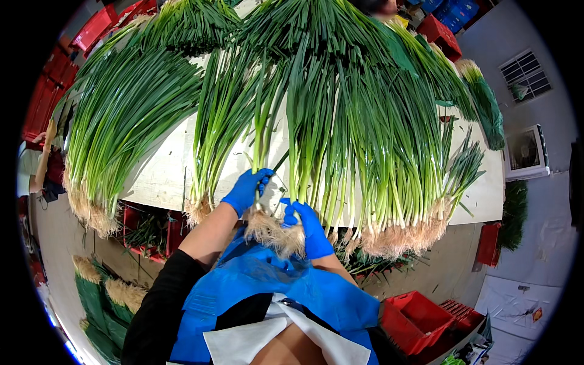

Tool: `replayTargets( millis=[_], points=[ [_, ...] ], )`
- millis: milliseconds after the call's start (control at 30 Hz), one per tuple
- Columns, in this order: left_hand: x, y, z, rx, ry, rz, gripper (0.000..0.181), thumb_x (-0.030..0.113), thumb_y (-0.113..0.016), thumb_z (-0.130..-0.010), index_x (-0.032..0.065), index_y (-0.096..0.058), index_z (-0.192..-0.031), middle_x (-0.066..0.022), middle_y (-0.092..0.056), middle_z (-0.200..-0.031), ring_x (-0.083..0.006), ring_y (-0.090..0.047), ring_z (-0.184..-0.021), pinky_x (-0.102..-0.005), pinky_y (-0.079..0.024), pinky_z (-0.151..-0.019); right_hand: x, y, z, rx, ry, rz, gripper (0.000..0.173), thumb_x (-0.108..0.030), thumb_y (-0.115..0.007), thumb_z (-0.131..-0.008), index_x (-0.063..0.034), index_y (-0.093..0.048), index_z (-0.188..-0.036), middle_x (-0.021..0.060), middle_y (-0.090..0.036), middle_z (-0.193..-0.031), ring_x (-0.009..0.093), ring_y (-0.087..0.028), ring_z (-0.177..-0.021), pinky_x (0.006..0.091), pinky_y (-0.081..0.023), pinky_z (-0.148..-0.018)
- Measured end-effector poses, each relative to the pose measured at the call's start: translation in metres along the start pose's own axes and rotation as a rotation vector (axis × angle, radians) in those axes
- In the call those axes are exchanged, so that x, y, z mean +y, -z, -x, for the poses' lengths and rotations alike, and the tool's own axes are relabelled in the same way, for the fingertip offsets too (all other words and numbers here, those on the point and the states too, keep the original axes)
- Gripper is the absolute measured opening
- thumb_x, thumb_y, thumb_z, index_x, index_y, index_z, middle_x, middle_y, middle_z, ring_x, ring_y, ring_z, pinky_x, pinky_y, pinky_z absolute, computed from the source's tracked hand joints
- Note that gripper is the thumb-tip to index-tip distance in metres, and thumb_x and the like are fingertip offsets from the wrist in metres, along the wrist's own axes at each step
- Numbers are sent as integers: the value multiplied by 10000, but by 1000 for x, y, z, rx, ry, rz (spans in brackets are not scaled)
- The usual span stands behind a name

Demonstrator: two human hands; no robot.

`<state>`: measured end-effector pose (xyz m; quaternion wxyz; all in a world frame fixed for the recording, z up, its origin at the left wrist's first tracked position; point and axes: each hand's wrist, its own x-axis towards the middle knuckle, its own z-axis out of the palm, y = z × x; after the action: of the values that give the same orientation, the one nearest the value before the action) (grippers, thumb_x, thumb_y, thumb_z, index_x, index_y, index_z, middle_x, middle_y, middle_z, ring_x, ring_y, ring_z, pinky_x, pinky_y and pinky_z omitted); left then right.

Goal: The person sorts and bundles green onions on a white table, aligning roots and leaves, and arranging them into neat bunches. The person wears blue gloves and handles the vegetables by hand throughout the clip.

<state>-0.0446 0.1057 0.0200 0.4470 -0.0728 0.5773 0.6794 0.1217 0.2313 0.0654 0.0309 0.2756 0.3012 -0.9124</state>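
Note:
At the near table edge my left hand (248,189), in a blue glove, is closed around a few long green onions (260,146). Close beside it, my right hand (311,230), gloved the same, grips the pale lower stems of another small group of green onions (299,175). Their tangled roots (273,232) hang over the edge against my blue apron (273,273). A loose row of onions (223,132) lies left of my hands. To the right is a dense row (388,159), roots towards me.
A thick onion pile (123,100) covers the table's left part; more leaves (310,27) lie across the back. Red crates (417,321) stand on the floor at right. Wrapped bundles (102,296) lie at lower left. Another person's arm (43,159) shows at far left.

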Motion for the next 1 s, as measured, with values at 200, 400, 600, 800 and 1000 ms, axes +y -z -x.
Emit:
replayTargets(
  millis=[200,400,600,800,1000],
  points=[
    [37,32,31,-163,-76,-39,313,188,-604,-894,-18,-604,-1130,-16,-570,-742,-92,-520,-624,-207,-434,-557,-31,-10,62,-42,22,34,337,-223,-481,-977,54,-518,-1165,25,-470,-696,99,-414,-528,269,-375,-509],
    [27,68,49,-22,-50,-53,239,74,-660,-830,-8,-602,-1046,-52,-615,-803,-120,-576,-659,-239,-479,-606,-16,1,33,94,28,115,341,-272,-569,-928,15,-575,-1113,18,-523,-718,102,-471,-570,252,-394,-523],
    [20,86,60,75,-104,-163,346,51,-629,-839,-8,-569,-1175,-58,-621,-802,-111,-562,-630,-219,-462,-575,-3,8,7,179,-31,305,323,-241,-544,-935,11,-599,-1130,15,-503,-732,102,-491,-627,232,-425,-602],
    [42,95,96,-27,-149,-2,394,109,-602,-883,-12,-527,-1251,-57,-618,-859,-110,-578,-698,-237,-495,-631,-2,-14,13,32,10,320,336,-238,-526,-955,28,-585,-1152,18,-499,-708,107,-482,-587,242,-396,-542],
    [45,88,105,-331,-71,516,519,159,-569,-914,-79,-388,-1338,-82,-605,-915,-154,-590,-821,-284,-512,-741,-6,-50,-3,-74,9,340,368,-226,-516,-963,54,-537,-1200,27,-519,-695,103,-502,-575,240,-425,-540]
  ],
)
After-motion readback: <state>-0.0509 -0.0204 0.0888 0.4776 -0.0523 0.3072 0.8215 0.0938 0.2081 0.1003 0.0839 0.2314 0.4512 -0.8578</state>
